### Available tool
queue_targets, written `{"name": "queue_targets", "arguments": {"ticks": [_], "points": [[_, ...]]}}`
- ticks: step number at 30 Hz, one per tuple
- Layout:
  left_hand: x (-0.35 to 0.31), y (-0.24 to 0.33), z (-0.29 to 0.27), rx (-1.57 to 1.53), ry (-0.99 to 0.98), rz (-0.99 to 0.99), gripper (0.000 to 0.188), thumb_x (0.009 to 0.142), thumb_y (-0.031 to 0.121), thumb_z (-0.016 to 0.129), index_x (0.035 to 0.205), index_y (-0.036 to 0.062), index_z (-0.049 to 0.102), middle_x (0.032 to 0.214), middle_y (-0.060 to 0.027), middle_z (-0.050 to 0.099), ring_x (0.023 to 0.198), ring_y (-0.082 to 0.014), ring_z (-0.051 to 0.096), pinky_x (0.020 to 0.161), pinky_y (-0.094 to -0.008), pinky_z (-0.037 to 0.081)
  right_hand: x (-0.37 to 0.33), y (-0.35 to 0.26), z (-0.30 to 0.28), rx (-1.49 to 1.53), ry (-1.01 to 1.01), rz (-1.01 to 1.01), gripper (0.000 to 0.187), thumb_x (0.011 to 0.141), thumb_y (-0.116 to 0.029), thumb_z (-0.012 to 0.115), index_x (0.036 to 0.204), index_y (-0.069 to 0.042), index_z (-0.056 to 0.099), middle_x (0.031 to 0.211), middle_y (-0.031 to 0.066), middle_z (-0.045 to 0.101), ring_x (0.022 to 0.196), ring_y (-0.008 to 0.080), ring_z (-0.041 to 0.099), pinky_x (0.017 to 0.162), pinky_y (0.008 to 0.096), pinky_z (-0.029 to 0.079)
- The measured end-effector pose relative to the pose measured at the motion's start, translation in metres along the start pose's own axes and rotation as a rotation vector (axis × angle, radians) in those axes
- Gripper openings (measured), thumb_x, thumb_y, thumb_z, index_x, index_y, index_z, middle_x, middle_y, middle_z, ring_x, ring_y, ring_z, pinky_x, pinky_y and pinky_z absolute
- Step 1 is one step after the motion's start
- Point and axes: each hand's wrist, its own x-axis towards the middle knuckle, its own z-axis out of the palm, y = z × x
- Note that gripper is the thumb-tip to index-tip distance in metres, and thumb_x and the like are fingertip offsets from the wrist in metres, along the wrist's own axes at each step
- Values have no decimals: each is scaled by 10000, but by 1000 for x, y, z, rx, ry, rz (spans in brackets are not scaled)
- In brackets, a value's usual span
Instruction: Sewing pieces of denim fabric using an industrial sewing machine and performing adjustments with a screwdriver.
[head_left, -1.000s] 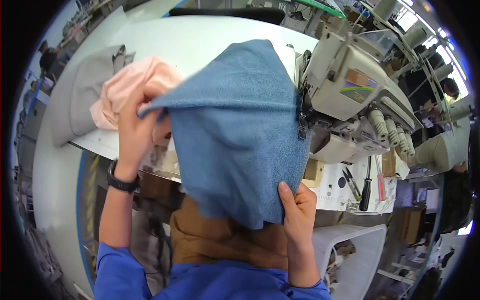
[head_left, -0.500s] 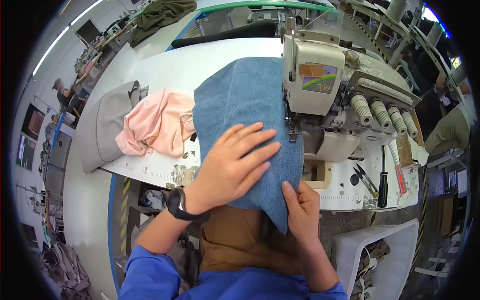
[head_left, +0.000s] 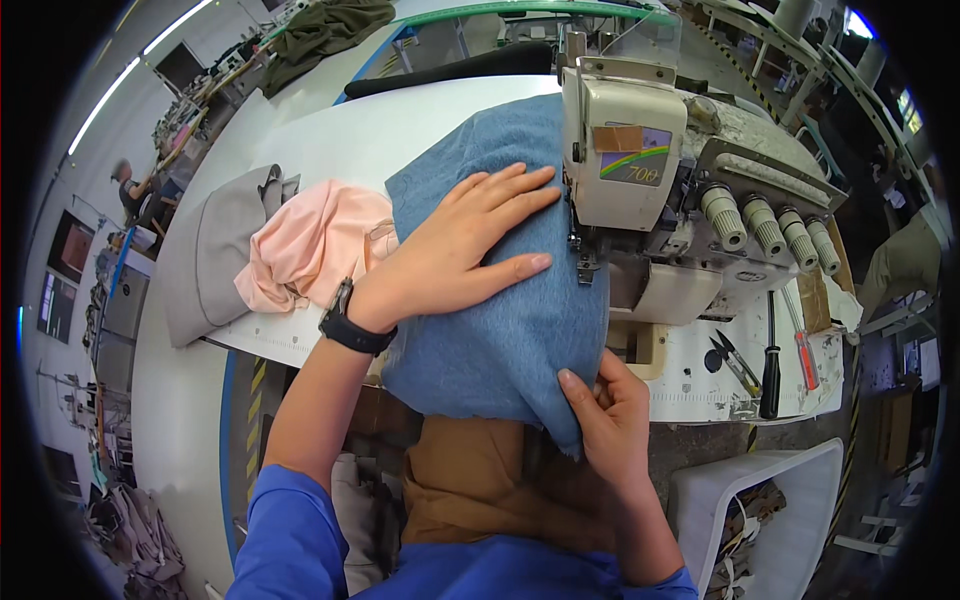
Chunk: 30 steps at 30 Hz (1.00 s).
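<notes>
A piece of blue denim fabric (head_left: 470, 350) lies over the white table, its right edge running along the presser foot of an overlock sewing machine (head_left: 630, 150). Flat on the denim, with fingers spread toward the machine head, rests my left hand (head_left: 465, 240); a black watch is on that wrist. My right hand (head_left: 612, 415) pinches the denim's near right edge between thumb and fingers, just in front of the table edge. The near end of the cloth hangs over my lap. Whether the needle is in the cloth cannot be seen.
Pink fabric (head_left: 315, 240) and grey fabric (head_left: 215, 255) lie bunched left of the denim. Snips (head_left: 735, 362), a black screwdriver (head_left: 770, 370) and a red-handled screwdriver (head_left: 805, 350) lie right of the machine. A white bin (head_left: 800, 500) holding scraps stands below. A person sits far left.
My left hand has slid away from me over the denim, toward the machine head. The cloth has shifted forward and wrinkled at its far part. My right hand still pinches the near edge.
</notes>
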Motion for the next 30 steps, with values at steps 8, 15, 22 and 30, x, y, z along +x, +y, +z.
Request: {"name": "queue_targets", "arguments": {"ticks": [8, 15, 22, 30], "points": [[20, -31, 2, 211, 100, -15, 528, 854, 394, 525, 1215, 10, 491, 1330, -171, 422, 1257, -336, 352, 1056, -420, 238, 0, -4, 3, 9, 15, 75, 111, 892, -62, 546, 943, 34, 569, 732, 26, 600, 547, 26, 505, 477, 177, 409], [-31, 48, 18, 78, 198, 219, 424, 717, 127, 667, 1117, 21, 577, 1161, -145, 541, 1095, -275, 526, 870, -340, 455, 8, -3, -5, -6, 69, 20, 132, 898, -89, 540, 820, 15, 561, 607, 39, 565, 408, 49, 452, 373, 178, 338], [-42, 54, 13, 48, 58, 201, 425, 744, 200, 644, 1132, 41, 578, 1192, -137, 536, 1155, -302, 487, 962, -415, 376, 10, -11, -9, -15, 67, 2, 149, 907, -92, 528, 830, 25, 582, 601, 46, 559, 443, 44, 467, 419, 165, 351], [-18, 29, -2, 14, -37, 146, 392, 783, 212, 625, 1140, 64, 560, 1233, -122, 513, 1184, -304, 457, 975, -433, 353, -21, -42, -102, -1006, 760, -363, 103, 815, -73, 597, 884, 3, 584, 807, 72, 570, 700, 156, 526, 640, 277, 433]]}}
